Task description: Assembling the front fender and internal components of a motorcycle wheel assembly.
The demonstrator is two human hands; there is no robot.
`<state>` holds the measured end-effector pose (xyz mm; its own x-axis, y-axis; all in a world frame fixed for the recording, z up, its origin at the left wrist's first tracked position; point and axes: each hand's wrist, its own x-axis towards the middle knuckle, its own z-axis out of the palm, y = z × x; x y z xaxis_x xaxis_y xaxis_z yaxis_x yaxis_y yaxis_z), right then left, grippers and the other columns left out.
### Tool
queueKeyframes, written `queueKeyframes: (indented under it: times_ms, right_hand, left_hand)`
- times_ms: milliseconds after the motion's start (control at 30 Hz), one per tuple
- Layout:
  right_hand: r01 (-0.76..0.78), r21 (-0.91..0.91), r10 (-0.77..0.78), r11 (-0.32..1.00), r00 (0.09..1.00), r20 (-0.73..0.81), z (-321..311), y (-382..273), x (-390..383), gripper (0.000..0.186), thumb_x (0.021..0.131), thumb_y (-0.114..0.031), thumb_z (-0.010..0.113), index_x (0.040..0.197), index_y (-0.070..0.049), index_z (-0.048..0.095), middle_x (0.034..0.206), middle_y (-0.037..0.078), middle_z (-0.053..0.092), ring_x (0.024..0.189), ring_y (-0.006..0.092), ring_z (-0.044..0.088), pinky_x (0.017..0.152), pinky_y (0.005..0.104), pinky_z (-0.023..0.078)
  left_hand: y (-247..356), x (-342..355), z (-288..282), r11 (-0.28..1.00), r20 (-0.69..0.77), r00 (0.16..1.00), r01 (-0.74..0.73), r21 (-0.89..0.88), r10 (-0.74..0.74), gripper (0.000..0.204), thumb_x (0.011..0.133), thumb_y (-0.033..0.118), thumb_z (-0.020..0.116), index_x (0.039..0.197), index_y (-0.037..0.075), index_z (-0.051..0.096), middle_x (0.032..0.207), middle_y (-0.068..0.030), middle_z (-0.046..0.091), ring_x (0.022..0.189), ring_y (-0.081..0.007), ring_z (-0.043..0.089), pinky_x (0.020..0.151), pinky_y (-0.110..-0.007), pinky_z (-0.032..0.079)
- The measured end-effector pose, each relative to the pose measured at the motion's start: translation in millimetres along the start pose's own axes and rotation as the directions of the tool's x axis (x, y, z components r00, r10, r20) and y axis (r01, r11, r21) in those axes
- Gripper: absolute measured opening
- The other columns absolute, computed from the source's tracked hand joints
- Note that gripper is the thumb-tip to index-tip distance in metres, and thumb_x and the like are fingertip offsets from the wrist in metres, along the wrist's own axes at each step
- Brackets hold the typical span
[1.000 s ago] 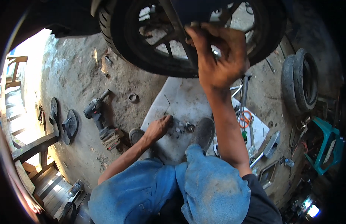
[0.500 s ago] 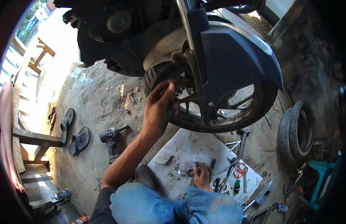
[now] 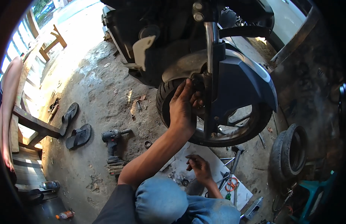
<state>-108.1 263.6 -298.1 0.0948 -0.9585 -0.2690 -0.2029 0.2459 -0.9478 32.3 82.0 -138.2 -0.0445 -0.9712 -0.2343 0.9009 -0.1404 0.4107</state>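
Dark sandals (image 3: 79,138), black tyres (image 3: 280,154)
Sandals lie left on the floor (image 3: 83,173); tyres stand right, near a teal stool (image 3: 313,187).

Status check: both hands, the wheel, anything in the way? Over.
Left hand at front fork, grip partly hidden. Right hand loosely open above white sheet. Front wheel beneath dark fender. Left hand blocks view of any contact.

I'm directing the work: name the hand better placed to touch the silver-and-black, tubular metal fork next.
Left, probably: the left hand is raised beside the fork; the right hand is lower, over the flat white sheet.
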Motion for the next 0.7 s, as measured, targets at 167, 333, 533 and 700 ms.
queueKeyframes:
  times_ms: [167, 333, 533, 700]
  right_hand:
    - [0.065, 0.050, -0.071, 0.997, 0.988, 0.140, -43.6, -128.7, -3.1, 0.023, 0.096, -0.012, 0.056, 0.115, 0.001, 0.062, 0.093, 0.008, 0.066, 0.081, 0.0123, 0.064, 0.075, 0.0268, 0.052]
    - [0.211, -0.145, -0.202, 0.967, 0.977, 0.074, -56.6, -257.7, -24.1, 0.023, 0.095, -0.012, 0.057, 0.113, 0.002, 0.063, 0.094, 0.009, 0.066, 0.081, 0.0125, 0.064, 0.075, 0.0265, 0.052]
    - [0.163, -0.121, -0.164, 0.979, 0.986, 0.000, -10.2, -283.5, -5.5, 0.023, 0.096, -0.015, 0.058, 0.112, 0.000, 0.064, 0.093, 0.007, 0.065, 0.078, 0.0107, 0.064, 0.072, 0.0260, 0.053]
    - [0.191, 0.072, -0.189, 0.979, 0.981, -0.035, -1.4, -253.5, 17.2, 0.026, 0.097, -0.019, 0.057, 0.115, -0.002, 0.062, 0.091, 0.004, 0.064, 0.077, 0.0097, 0.063, 0.073, 0.0260, 0.053]
  left_hand:
    - [0.7, 11.1, -4.8, 0.995, -0.021, 0.998, 0.060, -0.079, -0.062, 0.018, 0.093, 0.026, 0.065, 0.105, 0.017, 0.057, 0.079, -0.0002, 0.061, 0.063, -0.0113, 0.059, 0.051, -0.022, 0.045]
    - [4.7, 10.9, -5.3, 0.984, 0.106, 0.985, 0.145, -0.103, -0.134, 0.012, 0.094, 0.021, 0.062, 0.102, 0.016, 0.055, 0.077, 0.0010, 0.057, 0.062, -0.0103, 0.055, 0.049, -0.023, 0.043]
    - [9.5, 13.4, -10.5, 0.974, 0.158, 0.976, 0.174, -0.143, -0.151, 0.012, 0.093, 0.015, 0.062, 0.102, 0.015, 0.054, 0.076, 0.0018, 0.056, 0.057, -0.0082, 0.050, 0.048, -0.022, 0.041]
    - [2.6, 1.5, 8.9, 0.986, 0.078, 0.988, 0.142, -0.091, -0.135, 0.015, 0.091, 0.015, 0.064, 0.104, 0.013, 0.057, 0.073, 0.0043, 0.054, 0.049, -0.0036, 0.040, 0.043, -0.019, 0.037]
